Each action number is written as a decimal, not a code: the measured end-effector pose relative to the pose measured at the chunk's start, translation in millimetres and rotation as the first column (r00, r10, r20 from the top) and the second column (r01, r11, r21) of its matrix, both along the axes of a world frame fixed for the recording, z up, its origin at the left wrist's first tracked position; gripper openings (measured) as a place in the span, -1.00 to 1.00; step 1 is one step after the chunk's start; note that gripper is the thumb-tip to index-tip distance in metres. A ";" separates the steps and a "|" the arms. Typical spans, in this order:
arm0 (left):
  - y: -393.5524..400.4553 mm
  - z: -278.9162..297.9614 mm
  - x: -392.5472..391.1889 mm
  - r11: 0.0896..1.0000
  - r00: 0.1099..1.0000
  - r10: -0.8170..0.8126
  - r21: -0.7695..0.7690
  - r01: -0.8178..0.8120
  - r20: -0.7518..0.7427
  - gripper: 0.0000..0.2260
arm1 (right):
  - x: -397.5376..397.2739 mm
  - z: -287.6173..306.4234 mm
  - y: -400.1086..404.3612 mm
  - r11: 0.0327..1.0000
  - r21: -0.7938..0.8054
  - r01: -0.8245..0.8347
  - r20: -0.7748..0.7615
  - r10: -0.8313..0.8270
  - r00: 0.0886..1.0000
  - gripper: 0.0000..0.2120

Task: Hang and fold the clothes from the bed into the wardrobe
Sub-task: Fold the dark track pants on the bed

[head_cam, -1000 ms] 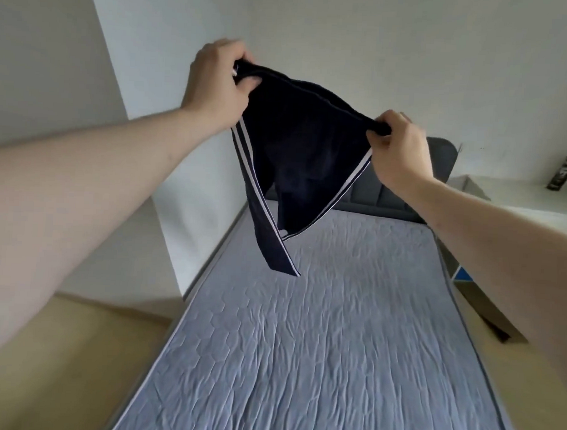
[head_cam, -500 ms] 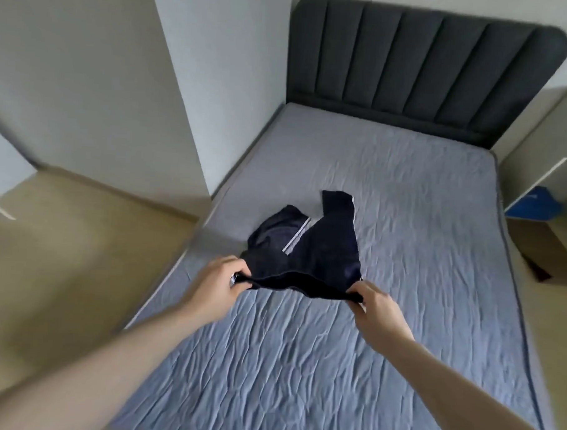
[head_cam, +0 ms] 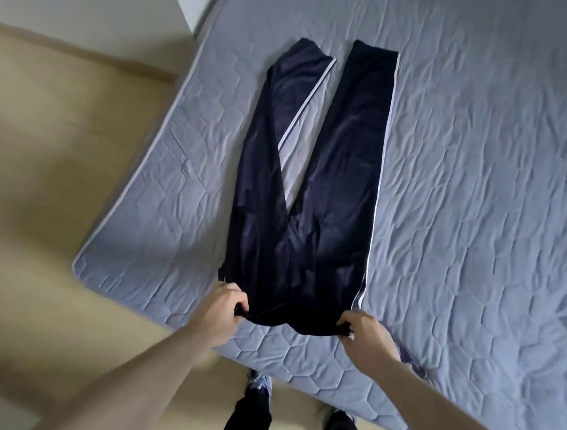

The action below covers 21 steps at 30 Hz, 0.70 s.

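Note:
Dark navy track trousers [head_cam: 315, 196] with white side stripes lie stretched out flat on the blue-grey quilted bed [head_cam: 471, 190], legs pointing away from me and spread in a V. My left hand [head_cam: 221, 304] pinches the left corner of the waistband near the bed's front edge. My right hand [head_cam: 363, 332] pinches the right corner of the waistband. The waistband sags slightly between the two hands.
The bed's left edge [head_cam: 137, 176] runs diagonally, with tan wooden floor [head_cam: 66, 173] beside it. A white wall corner [head_cam: 194, 6] meets the bed at the top left. My legs and feet [head_cam: 257, 408] stand on the floor at the bed's front edge.
The trousers, held up bunched in the air a second ago, came down onto the bed and now lie spread full length. Both hands kept their hold on the waistband and moved toward me.

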<state>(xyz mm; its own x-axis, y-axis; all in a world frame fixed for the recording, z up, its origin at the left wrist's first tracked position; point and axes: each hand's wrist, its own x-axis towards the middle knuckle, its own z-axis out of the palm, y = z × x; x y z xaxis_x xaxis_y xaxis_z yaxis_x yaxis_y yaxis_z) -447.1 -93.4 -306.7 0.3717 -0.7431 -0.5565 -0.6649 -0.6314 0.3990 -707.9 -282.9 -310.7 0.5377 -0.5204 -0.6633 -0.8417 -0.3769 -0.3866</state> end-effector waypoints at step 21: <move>41.9 -91.9 -38.5 0.731 0.785 0.581 0.562 -0.387 -0.215 -0.75 | -31.8 -101.9 64.4 0.943 0.320 -0.085 -0.268 0.176 0.947 -0.70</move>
